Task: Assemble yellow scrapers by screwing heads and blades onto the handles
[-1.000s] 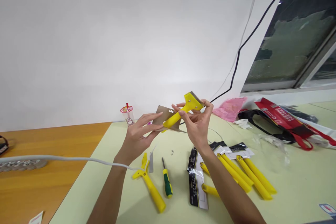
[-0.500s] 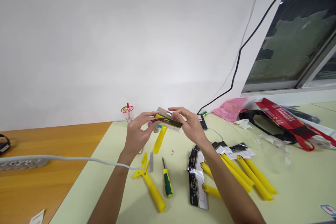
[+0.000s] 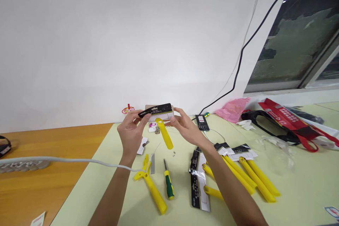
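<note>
Between my hands, above the table, is a black-and-white card sleeve [image 3: 161,112] with a yellow scraper handle [image 3: 165,136] sticking out below. My left hand [image 3: 133,127] pinches the sleeve's left end between thumb and fingers. At its right edge, my right hand [image 3: 186,127] has thumb and fingers closed on the card. Any blade inside the sleeve is hidden. Below lie a loose yellow scraper handle [image 3: 155,192] with a forked head, a thin grey blade [image 3: 153,164], a green-and-yellow screwdriver [image 3: 168,184] and a few tiny screws [image 3: 174,154].
Several carded yellow scrapers [image 3: 238,173] lie at right, partly behind my right forearm. A phone [image 3: 202,123] rests near the wall. A white cable [image 3: 66,159] crosses at left. A red-and-black bag [image 3: 288,120] and pink plastic [image 3: 232,109] sit at back right.
The carded scraper has been turned so its printed face shows, and its handle now slants down to the right. My left hand has shifted slightly left, and my right hand slightly left too.
</note>
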Available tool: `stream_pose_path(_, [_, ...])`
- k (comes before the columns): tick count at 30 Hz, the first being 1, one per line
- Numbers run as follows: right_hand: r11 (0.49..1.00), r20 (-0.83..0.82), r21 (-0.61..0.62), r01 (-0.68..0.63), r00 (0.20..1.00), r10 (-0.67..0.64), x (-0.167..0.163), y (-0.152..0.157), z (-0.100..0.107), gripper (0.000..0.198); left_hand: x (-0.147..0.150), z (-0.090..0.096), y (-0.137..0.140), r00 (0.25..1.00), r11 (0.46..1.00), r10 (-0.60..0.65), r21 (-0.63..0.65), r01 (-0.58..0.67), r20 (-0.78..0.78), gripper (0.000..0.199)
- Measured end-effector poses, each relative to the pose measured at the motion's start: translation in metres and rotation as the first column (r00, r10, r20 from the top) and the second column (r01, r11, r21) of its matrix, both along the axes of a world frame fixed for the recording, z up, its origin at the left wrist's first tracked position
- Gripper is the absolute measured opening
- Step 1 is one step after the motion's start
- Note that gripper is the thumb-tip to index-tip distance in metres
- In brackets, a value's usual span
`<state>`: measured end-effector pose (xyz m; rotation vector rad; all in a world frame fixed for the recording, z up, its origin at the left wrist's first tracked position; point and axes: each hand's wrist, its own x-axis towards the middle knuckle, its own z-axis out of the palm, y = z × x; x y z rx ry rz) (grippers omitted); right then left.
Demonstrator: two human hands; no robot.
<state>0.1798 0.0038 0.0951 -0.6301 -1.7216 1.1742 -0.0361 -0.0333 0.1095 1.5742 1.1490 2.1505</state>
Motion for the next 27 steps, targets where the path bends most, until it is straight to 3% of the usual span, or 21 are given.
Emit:
stream_pose_path(4, [0.988, 0.1, -0.114, -0.103, 0.988, 0.115, -0.004, -0.002, -0.002, 0.064, -0.001, 0.001, 0.0, 1.0, 1.0, -0.019, -0.001, 0.019, 0.015, 0.03])
stream_pose_path(8, [0.98, 0.105, -0.125, -0.153, 0.981, 0.166, -0.007, -0.002, -0.005, 0.054, 0.001, 0.003, -0.001, 0.999, 1.0, -0.017, -0.023, 0.018, 0.032, 0.031])
stream_pose_path(17, [0.962, 0.061, -0.19, -0.196, 0.976, 0.211, -0.007, -0.005, -0.003, 0.059, 0.003, 0.006, -0.002, 0.999, 0.996, -0.039, -0.075, 0.039, 0.004, 0.034])
stream_pose_path(27, [0.988, 0.006, -0.086, -0.13, 0.991, 0.131, -0.002, -0.004, 0.005, 0.045, -0.002, -0.004, 0.006, 0.978, 0.978, -0.207, -0.042, 0.206, -0.033, 0.061])
